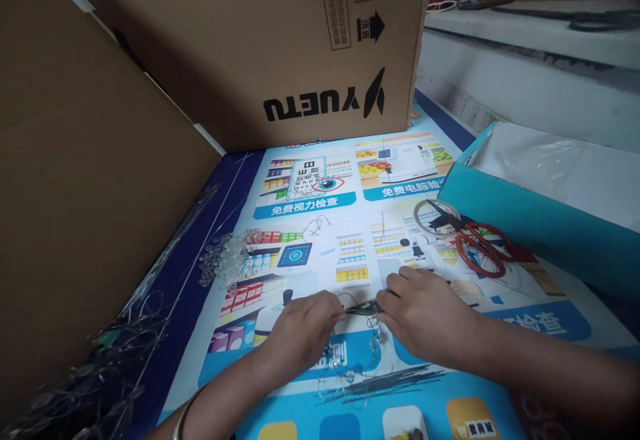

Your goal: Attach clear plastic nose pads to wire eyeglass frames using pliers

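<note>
My right hand (425,313) is wrapped round a small pair of pliers (364,309), whose dark metal jaws point left. My left hand (310,330) is closed, thumb and fingers pinched at the tip of the jaws, on a thin wire strung with clear beads. This beaded wire (375,341) hangs in a loose loop below and between the two hands, over the printed sheet. The pliers' handles are hidden inside my right hand. Exactly where the jaws meet the wire is too small to tell.
A pile of clear beads (230,257) lies left of my hands. Red-handled scissors (480,247) rest on a roll of clear tape (425,217) at right, beside a teal box (540,207). Tangled wire pieces (100,367) lie lower left. Cardboard walls (240,40) stand behind and left.
</note>
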A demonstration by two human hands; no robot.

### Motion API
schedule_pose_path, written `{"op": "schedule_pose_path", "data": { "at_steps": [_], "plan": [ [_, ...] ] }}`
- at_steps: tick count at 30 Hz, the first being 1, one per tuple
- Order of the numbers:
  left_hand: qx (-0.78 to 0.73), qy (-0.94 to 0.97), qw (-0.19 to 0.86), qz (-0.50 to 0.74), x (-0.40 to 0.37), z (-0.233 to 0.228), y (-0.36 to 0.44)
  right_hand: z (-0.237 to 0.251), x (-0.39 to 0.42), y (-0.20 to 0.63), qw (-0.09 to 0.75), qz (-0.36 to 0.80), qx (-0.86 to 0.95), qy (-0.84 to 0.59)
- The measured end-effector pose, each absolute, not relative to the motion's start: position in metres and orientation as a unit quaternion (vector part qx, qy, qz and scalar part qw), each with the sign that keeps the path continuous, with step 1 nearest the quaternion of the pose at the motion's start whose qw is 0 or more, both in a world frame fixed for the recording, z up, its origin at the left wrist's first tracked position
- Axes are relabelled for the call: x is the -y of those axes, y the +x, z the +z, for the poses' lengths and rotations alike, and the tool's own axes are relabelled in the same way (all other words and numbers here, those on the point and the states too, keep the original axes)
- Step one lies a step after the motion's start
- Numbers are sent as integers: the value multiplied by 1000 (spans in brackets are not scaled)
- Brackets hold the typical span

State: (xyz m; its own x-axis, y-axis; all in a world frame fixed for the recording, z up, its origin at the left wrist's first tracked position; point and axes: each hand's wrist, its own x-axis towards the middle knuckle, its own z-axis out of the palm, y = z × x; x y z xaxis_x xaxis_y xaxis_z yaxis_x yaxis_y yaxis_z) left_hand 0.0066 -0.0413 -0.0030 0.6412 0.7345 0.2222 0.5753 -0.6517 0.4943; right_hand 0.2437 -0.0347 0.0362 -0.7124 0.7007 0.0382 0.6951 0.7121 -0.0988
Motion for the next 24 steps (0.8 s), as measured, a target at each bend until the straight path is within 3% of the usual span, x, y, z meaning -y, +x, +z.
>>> {"op": "schedule_pose_path", "data": {
  "at_steps": [24],
  "plan": [
    [-370, 887, 196, 195, 40, 2, 9, 36, 34, 244, 43, 41, 927, -370]
  ]
}}
